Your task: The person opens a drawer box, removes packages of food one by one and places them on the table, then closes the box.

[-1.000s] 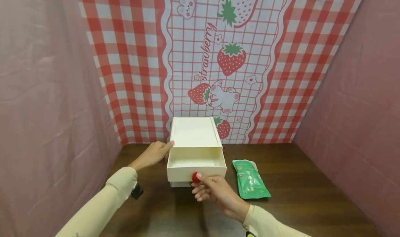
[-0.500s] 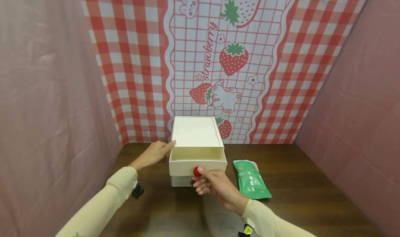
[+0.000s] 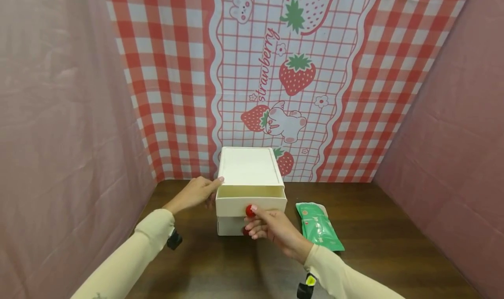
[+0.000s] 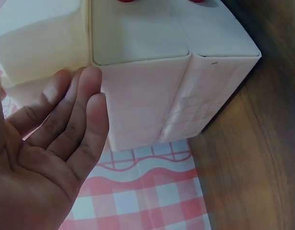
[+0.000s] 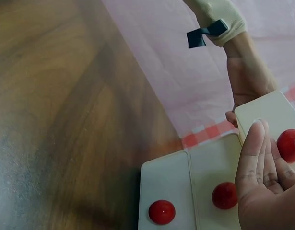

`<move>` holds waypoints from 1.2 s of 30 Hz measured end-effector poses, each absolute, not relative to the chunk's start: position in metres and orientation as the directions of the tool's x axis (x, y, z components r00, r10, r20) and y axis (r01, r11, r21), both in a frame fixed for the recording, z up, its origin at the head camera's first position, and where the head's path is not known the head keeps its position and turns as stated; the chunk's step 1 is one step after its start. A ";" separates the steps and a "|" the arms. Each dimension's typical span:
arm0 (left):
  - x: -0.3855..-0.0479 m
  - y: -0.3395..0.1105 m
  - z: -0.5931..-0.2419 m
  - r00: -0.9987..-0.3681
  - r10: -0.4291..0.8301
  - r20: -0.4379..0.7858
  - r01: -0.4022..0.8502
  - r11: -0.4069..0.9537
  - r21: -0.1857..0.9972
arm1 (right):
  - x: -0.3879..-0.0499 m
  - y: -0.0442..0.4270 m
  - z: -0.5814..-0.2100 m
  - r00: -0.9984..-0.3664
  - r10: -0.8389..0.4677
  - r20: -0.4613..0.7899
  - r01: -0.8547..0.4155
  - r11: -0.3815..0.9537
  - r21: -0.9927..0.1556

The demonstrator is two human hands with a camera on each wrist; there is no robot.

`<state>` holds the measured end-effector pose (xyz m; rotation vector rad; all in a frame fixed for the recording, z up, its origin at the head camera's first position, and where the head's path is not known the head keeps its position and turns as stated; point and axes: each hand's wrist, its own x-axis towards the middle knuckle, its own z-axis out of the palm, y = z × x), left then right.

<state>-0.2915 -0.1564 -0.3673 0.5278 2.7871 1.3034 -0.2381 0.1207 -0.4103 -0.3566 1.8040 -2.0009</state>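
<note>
A small white drawer unit with red knobs stands on the table, its top drawer partly pulled out. My right hand has its thumb on that drawer's red knob; in the right wrist view the other fingers extend past the knob without wrapping it. Two lower drawers with red knobs show there, both shut. My left hand rests against the unit's left side, thumb at the top front edge. In the left wrist view its fingers lie nearly straight, tips near the side wall.
A green packet lies on the brown wooden table, right of the unit. Behind hangs a red checked strawberry cloth. Pink cloths close off both sides.
The top drawer has slid inward, so its opening is narrower and the lower front shows more. My right hand has moved forward with it; the left has stayed at the unit's side.
</note>
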 end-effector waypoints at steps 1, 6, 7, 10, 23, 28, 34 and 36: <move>-0.292 -0.156 -0.367 -0.943 0.308 0.123 0.293 0.600 0.744 | -0.239 0.121 -0.410 -0.879 -0.469 -0.089 0.137 -0.070 -0.988; -0.292 -0.156 -0.366 -0.947 0.299 0.116 0.284 0.617 0.734 | -0.244 0.120 -0.411 -0.878 -0.471 -0.087 0.136 -0.072 -0.988; -0.292 -0.156 -0.366 -0.947 0.299 0.116 0.285 0.619 0.732 | -0.245 0.120 -0.411 -0.878 -0.470 -0.087 0.137 -0.072 -0.988; -0.293 -0.157 -0.367 -0.947 0.298 0.119 0.287 0.622 0.728 | -0.248 0.120 -0.411 -0.878 -0.471 -0.089 0.139 -0.072 -0.988; -0.296 -0.155 -0.370 -0.945 0.302 0.127 0.294 0.616 0.731 | -0.255 0.119 -0.410 -0.888 -0.452 -0.088 0.134 -0.070 -0.989; -0.296 -0.155 -0.370 -0.945 0.300 0.127 0.294 0.615 0.732 | -0.257 0.119 -0.410 -0.889 -0.447 -0.093 0.137 -0.066 -0.988; -0.294 -0.154 -0.368 -0.945 0.302 0.122 0.291 0.610 0.737 | -0.260 0.119 -0.411 -0.893 -0.441 -0.093 0.139 -0.072 -0.988; -0.294 -0.154 -0.368 -0.945 0.305 0.122 0.291 0.608 0.738 | -0.261 0.119 -0.411 -0.894 -0.438 -0.092 0.137 -0.073 -0.988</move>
